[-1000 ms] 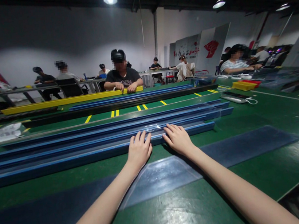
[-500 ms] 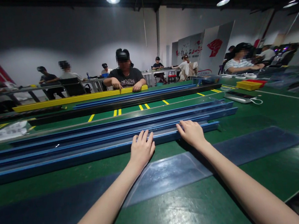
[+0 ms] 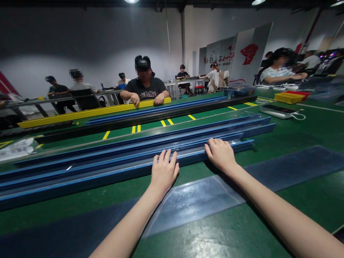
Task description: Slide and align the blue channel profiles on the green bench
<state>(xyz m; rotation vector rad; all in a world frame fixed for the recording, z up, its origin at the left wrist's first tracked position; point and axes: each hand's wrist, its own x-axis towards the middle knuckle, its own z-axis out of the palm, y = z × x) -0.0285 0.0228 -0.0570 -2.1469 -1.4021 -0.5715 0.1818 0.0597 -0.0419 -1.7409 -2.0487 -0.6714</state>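
Note:
A long blue channel [image 3: 71, 185] lies crosswise on the green table in front of me. My left hand [image 3: 164, 170] rests on its near wall, fingers spread and stretched over the upper edge. Farther right along the same channel, my right hand [image 3: 220, 152] has its fingers bent over the edge; the fingertips are partly hidden. More blue channels [image 3: 256, 129] lie parallel just behind. Under my forearms a long clear plastic strip [image 3: 197, 202] lies flat on the table, untouched by my fingers.
Across the green table [image 3: 325, 134], a person in a dark shirt has both hands on a yellow channel [image 3: 94, 113]. A black rail [image 3: 145, 119] lies before it. To the right are a phone-like device [image 3: 277, 111] with a white cable and a yellow tray [image 3: 287, 97]. Crumpled plastic [image 3: 10, 150] lies left.
My hands stay in place on the blue channel. The view shifts slightly. Across the table, the person's hand on the left has lifted and curled above the yellow channel.

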